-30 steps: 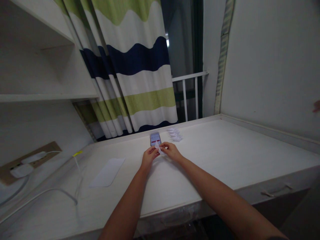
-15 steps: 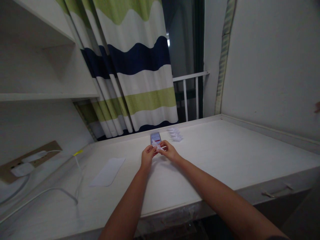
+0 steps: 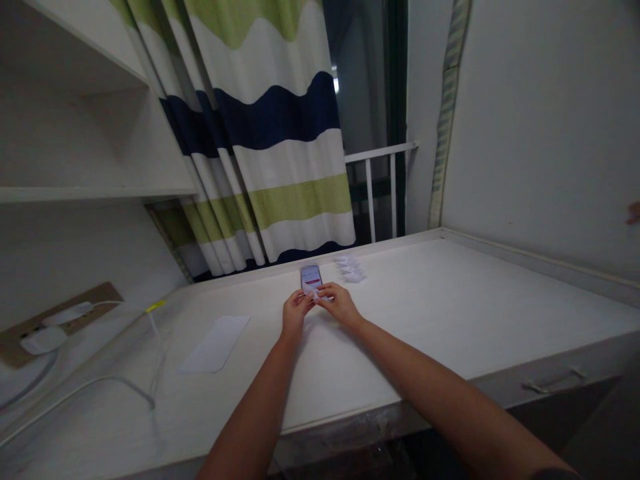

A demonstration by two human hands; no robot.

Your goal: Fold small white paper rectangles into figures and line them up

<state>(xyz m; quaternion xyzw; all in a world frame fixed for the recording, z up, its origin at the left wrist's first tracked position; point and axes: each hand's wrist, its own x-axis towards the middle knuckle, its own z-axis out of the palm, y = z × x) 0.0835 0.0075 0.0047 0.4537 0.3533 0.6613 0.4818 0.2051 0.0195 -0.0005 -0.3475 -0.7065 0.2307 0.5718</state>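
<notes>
Between my two hands is a small folded white paper [image 3: 315,293], mostly covered by the fingers. My left hand [image 3: 296,311] pinches its left side, and my right hand [image 3: 340,303] pinches its right side. Just beyond the fingertips lies a phone [image 3: 311,275] with its screen lit. To the right of the phone, several folded white paper pieces [image 3: 350,269] sit in a row near the back edge of the desk.
A flat white sheet of paper [image 3: 216,345] lies on the white desk [image 3: 430,300] to the left. A power strip with plugs [image 3: 60,327] and a white cable [image 3: 110,378] run along the left side. A striped curtain [image 3: 295,160] hangs behind.
The folded paper's pointed tip, which stood up over the phone, has turned down between the fingers. More of the phone screen shows. Both hands have hardly moved.
</notes>
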